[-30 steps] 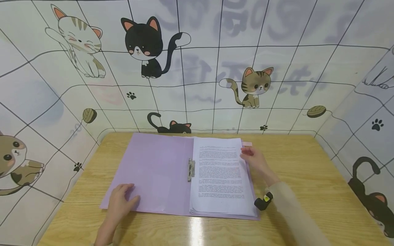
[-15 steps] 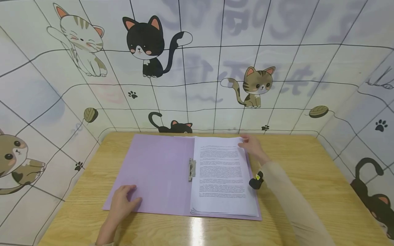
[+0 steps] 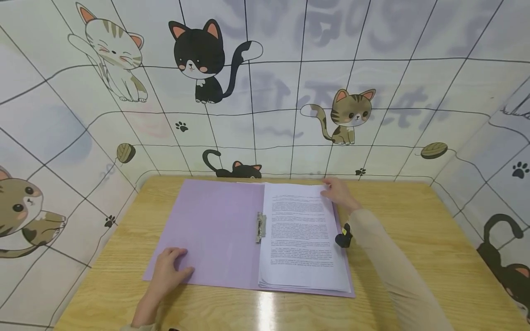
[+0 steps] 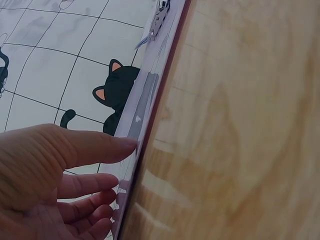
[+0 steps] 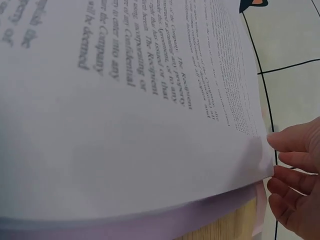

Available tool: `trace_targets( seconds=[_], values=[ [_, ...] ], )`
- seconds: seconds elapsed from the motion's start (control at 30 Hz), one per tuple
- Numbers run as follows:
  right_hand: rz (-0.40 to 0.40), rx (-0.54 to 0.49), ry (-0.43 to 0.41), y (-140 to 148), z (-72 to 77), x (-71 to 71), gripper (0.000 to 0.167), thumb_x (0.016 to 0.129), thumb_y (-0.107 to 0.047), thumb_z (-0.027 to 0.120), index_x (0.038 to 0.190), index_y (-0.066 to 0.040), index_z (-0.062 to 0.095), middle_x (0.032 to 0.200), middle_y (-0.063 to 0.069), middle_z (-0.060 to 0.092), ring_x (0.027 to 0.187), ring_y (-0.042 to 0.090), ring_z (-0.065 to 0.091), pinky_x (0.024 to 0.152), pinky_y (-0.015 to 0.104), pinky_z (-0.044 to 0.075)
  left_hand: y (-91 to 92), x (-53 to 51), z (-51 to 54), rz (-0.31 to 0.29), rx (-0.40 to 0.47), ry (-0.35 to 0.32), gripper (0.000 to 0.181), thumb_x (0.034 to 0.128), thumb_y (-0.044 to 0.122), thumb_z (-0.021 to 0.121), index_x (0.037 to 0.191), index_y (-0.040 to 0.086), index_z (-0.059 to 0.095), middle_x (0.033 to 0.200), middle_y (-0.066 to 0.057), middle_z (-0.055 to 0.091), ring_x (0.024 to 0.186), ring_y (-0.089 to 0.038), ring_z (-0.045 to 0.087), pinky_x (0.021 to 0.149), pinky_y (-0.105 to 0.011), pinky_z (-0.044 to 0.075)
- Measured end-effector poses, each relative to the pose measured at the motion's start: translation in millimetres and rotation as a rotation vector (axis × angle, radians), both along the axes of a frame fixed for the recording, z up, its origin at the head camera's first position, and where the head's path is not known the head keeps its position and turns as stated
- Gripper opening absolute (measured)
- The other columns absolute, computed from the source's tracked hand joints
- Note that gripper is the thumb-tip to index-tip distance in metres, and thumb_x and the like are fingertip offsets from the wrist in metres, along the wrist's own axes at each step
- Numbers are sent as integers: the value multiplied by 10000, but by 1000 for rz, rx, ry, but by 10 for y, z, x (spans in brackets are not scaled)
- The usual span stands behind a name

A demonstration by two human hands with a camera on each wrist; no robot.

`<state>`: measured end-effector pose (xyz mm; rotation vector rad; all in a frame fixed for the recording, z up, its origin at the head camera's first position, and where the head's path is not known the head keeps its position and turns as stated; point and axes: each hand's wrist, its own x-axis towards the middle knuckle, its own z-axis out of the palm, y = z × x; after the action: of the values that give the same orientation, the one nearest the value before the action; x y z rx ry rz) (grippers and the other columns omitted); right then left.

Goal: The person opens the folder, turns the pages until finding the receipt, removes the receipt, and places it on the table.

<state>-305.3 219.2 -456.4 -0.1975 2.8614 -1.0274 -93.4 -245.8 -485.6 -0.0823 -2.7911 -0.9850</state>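
An open purple folder (image 3: 215,230) lies on the table, with a metal clip (image 3: 260,227) at its spine and a stack of printed sheets (image 3: 300,230) on its right side. My right hand (image 3: 340,192) is at the stack's far right corner. In the right wrist view, the thumb and fingertips of my right hand (image 5: 297,175) touch the edge of the sheets (image 5: 125,150), spread a little apart. My left hand (image 3: 167,271) rests on the folder's near left edge, fingers loosely bent. The left wrist view shows my left hand (image 4: 60,175) with its thumb against the folder's edge (image 4: 145,107).
The wooden table (image 3: 397,257) extends around the folder. Behind it and along both sides stands a white covering (image 3: 281,128) with black grid lines and cartoon cats. A black wrist device (image 3: 343,236) hangs by my right sleeve.
My right hand has moved up along the sheets' right edge to their far corner, covering the pink tab. My left hand keeps its place on the folder. The head view has shifted slightly.
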Motion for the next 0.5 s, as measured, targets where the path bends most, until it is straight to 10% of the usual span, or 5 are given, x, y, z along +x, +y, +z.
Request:
trace_targets(
  seconds=[0.5],
  values=[
    [-23,66,8,-49,56,-39,411,820,3,531,1200,158,527,1183,322,469,987,362,450,779,412,429,-4,3,-10,4,14,-11,465,643,18,782,1044,-131,598,1051,-260,534,1010,-456,475,871,-565,382]
  ],
)
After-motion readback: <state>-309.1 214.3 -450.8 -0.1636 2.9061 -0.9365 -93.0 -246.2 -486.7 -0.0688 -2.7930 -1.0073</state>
